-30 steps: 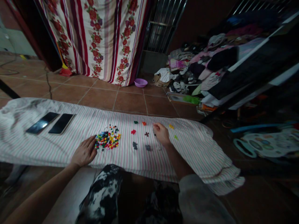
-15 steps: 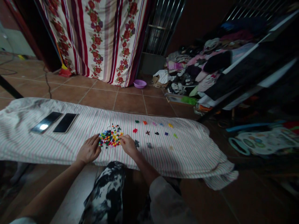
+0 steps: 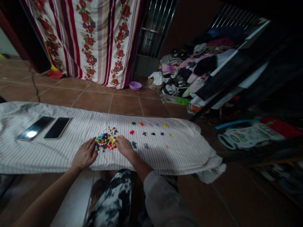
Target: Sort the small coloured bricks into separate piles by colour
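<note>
A heap of small multicoloured pieces (image 3: pixel 107 142), too small to name surely, lies on a striped cloth (image 3: pixel 78 126). Against the heap's left edge rests my left hand (image 3: pixel 85 154), fingers stretched out and lying flat. My right hand (image 3: pixel 124 147) is at the heap's right edge, fingers curled and pressed together; whatever is between them is hidden. To its right, little single-colour clusters stand in rows: green (image 3: pixel 133 123), orange (image 3: pixel 141 124) and yellow (image 3: pixel 166 125) at the back, red (image 3: pixel 132 132) and brown (image 3: pixel 144 133) in the middle, dark grey (image 3: pixel 134 145) nearest.
Two phones (image 3: pixel 58 128) lie on the cloth at the left, one reflecting a bright light. Beyond the cloth are a floral curtain (image 3: pixel 101 41), a purple basin (image 3: pixel 135 85) and a clothes pile (image 3: pixel 180 69). A white toy panel (image 3: pixel 253 138) is at the right.
The whole view has shifted, moving the scene leftward. Both hands stay at the heap's edges, the right one still curled; the colour clusters look unchanged.
</note>
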Tool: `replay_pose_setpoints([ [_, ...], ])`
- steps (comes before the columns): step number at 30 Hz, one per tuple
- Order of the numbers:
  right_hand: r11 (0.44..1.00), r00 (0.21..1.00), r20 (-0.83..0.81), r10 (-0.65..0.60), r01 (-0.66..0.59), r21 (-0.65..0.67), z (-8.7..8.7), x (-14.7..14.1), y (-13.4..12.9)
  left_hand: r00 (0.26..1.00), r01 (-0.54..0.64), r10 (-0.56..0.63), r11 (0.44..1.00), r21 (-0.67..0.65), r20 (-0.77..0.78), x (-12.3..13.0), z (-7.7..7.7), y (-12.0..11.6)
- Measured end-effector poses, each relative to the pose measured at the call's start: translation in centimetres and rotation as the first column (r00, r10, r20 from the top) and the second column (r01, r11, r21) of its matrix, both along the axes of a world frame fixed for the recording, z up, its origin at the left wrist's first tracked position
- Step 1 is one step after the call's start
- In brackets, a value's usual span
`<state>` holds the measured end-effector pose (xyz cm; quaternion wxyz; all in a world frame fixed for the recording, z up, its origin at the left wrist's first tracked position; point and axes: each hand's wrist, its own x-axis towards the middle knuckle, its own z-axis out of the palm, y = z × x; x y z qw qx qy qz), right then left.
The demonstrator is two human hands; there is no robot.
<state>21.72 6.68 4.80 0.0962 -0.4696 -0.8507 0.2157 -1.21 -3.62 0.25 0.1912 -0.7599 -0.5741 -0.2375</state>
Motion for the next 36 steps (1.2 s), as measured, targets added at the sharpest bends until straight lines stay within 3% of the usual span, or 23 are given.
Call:
replay_pose_setpoints([
  [5, 0.998, 0.997, 0.067, 0.050, -0.047, -0.043, 0.4, 0.1, 0.2, 1.000, -0.006, 0.006, 1.000, -0.003, -0.020, -0.1, -0.1, 0.1],
  [15, 0.999, 0.995, -0.098, -0.037, 0.040, 0.029, -1.0, 1.3, -0.3, 0.999, -0.038, 0.039, 0.998, -0.056, 0.034, -0.1, -0.4, 0.0],
  [31, 0.995, 0.979, -0.188, -0.075, 0.086, 0.055, -2.0, 1.7, -1.2, 0.998, -0.051, 0.052, 0.997, -0.064, 0.020, 0.0, -0.3, 0.0],
  [36, 0.991, 0.984, -0.149, -0.094, 0.106, 0.078, -1.4, 1.2, -1.3, 0.998, -0.043, 0.045, 0.998, -0.054, 0.037, 0.0, -0.4, 0.1],
])
